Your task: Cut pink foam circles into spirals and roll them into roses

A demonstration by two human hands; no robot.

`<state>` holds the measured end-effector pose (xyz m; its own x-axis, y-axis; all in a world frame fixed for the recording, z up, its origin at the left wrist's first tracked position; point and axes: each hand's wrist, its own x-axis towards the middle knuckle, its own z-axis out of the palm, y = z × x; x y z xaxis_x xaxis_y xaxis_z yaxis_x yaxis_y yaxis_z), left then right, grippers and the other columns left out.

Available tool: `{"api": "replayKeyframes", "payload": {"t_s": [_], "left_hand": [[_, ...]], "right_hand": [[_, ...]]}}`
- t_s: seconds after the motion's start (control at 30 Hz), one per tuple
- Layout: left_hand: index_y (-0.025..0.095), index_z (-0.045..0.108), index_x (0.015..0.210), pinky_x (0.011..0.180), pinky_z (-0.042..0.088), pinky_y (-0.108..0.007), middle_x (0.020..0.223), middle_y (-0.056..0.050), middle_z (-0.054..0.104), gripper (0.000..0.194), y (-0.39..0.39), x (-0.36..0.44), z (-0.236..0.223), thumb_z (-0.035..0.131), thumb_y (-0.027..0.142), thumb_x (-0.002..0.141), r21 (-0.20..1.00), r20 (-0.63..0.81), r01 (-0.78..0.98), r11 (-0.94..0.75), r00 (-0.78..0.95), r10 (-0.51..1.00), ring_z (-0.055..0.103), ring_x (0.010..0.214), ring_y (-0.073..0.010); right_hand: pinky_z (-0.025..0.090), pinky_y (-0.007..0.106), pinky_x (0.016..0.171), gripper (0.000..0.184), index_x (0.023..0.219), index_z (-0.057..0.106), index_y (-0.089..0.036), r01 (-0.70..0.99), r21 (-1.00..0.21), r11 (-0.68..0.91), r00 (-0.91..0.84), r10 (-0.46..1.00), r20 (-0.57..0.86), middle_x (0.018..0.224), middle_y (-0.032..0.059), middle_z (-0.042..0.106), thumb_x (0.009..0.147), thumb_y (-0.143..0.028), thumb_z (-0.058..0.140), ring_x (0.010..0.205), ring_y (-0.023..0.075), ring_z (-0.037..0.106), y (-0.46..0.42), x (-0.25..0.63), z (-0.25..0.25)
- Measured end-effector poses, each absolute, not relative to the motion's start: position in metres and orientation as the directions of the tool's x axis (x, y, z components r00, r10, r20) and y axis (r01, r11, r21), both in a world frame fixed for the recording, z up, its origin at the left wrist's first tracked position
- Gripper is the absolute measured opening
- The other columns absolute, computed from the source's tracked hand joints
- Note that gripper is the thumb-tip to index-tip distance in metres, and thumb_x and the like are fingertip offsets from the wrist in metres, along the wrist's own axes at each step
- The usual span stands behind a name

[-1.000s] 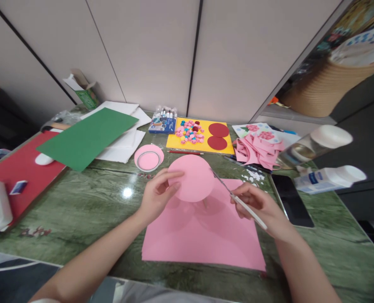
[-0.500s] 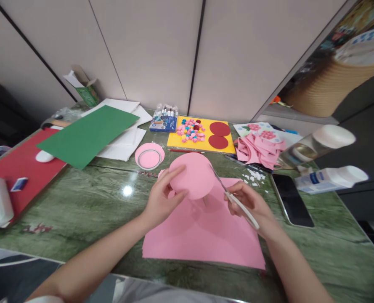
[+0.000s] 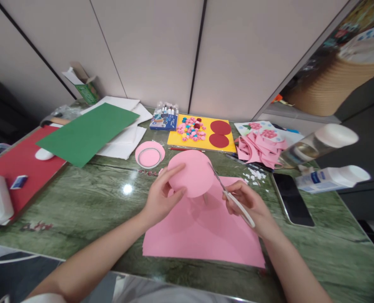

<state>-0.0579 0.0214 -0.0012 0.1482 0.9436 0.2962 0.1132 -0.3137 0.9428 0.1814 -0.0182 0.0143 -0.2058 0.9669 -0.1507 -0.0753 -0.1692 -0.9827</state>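
A pink paper circle is pinched between the thumb and fingers of my left hand, held above the table. My right hand grips scissors with white handles, and their blades meet the circle's right edge. Beneath both hands lies pink paper on the green marbled table. Left of the circle, a ring-shaped item rests on another pink round. Part of the blades is hidden by the circle or too thin to make out.
Two red circles and small coloured pompoms lie on yellow card. Pink scraps, a phone and a white bottle sit to the right. Green card and red card cover the left side.
My right hand and the scissors have shifted slightly left and up along the circle's edge. The circle has moved and tilted a little in my left hand.
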Motion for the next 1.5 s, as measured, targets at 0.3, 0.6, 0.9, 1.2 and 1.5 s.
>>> {"api": "replayKeyframes", "payload": {"t_s": [0.3,0.6,0.9,1.2,1.5], "left_hand": [[0.025,0.056,0.116,0.099,0.035,-0.037,0.12,-0.006,0.057,0.041,0.021,-0.059,0.002,0.06,0.02,0.076,0.933,0.304,0.157,-0.324,0.142,0.942,0.048,0.114,-0.0215],[0.025,0.052,0.12,0.101,0.035,-0.04,0.125,-0.008,0.051,0.053,0.021,-0.056,-0.004,0.067,0.023,0.07,0.945,0.279,0.147,-0.292,0.102,0.955,0.045,0.118,-0.0227],[0.023,0.052,0.12,0.098,0.039,-0.04,0.124,-0.009,0.052,0.051,0.02,-0.058,-0.001,0.065,0.023,0.071,0.94,0.287,0.151,-0.307,0.138,0.948,0.046,0.117,-0.0237],[0.022,0.053,0.119,0.096,0.04,-0.037,0.123,-0.009,0.053,0.051,0.019,-0.058,0.002,0.066,0.022,0.07,0.946,0.259,0.153,-0.285,0.172,0.951,0.048,0.115,-0.0237],[0.022,0.052,0.12,0.101,0.034,-0.042,0.125,-0.009,0.053,0.052,0.019,-0.058,0.001,0.066,0.024,0.07,0.939,0.268,0.175,-0.297,0.168,0.949,0.046,0.117,-0.0249]], "right_hand": [[0.036,0.02,0.048,0.016,0.087,0.052,-0.021,-0.074,-0.982,-0.174,-0.199,0.967,-0.156,0.076,-0.0011,0.053,0.077,-0.026,0.064,0.055,0.0062,0.046,-0.019,0.179,0.018],[0.035,0.02,0.048,0.017,0.088,0.052,-0.021,-0.089,-0.978,-0.188,-0.21,0.964,-0.166,0.075,-0.0016,0.053,0.076,-0.025,0.064,0.053,0.0058,0.045,-0.019,0.177,0.014],[0.034,0.022,0.05,0.022,0.09,0.051,-0.023,-0.106,-0.976,-0.193,-0.224,0.96,-0.165,0.077,-0.0002,0.053,0.075,-0.032,0.065,0.057,0.0091,0.044,-0.02,0.175,0.009],[0.036,0.022,0.051,0.019,0.09,0.052,-0.023,-0.118,-0.977,-0.177,-0.213,0.966,-0.149,0.078,-0.0002,0.053,0.077,-0.031,0.063,0.057,0.0088,0.045,-0.018,0.173,0.007],[0.037,0.023,0.05,0.019,0.09,0.052,-0.022,-0.102,-0.977,-0.186,-0.193,0.967,-0.164,0.08,0.0011,0.053,0.077,-0.031,0.063,0.057,0.0089,0.046,-0.021,0.171,0.008]]}}
